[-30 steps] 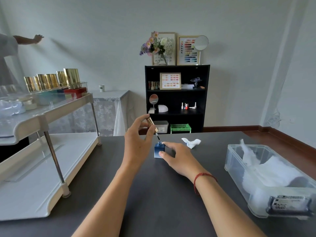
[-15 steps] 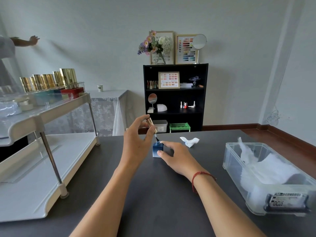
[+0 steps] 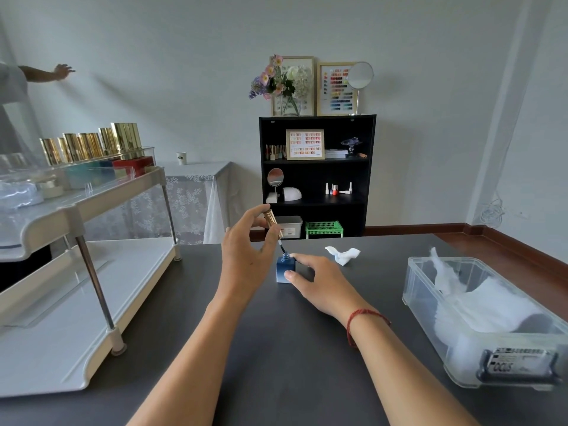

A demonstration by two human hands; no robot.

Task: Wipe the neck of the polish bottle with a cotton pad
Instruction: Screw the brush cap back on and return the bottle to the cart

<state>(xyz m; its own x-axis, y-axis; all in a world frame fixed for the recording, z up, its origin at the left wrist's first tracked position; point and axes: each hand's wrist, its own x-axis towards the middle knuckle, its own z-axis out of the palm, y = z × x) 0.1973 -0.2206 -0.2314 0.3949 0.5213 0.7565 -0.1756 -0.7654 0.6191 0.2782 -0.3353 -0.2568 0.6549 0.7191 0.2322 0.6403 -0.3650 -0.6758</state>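
While my right hand (image 3: 319, 281) pins the small blue polish bottle (image 3: 285, 269) to the dark desk (image 3: 276, 348), thumb low on its front face and forefinger laid along its top edge, the bottle stands upright between my two hands, and I judge that grip is there to keep it from tipping as the brush goes in or out. My left hand (image 3: 246, 256) pinches the gold cap (image 3: 272, 221) between thumb and fingertips, the other fingers loosely curled, with the cap tilted so the thin brush (image 3: 282, 249) points down into the open neck; whether the tip is inside the opening I cannot tell. A crumpled white cotton pad (image 3: 342, 255) lies just beyond the bottle to its right, untouched, within easy reach. More white wadding sits in the clear plastic box (image 3: 430, 299) at the far right. I reckon the neck has yet to be wiped.
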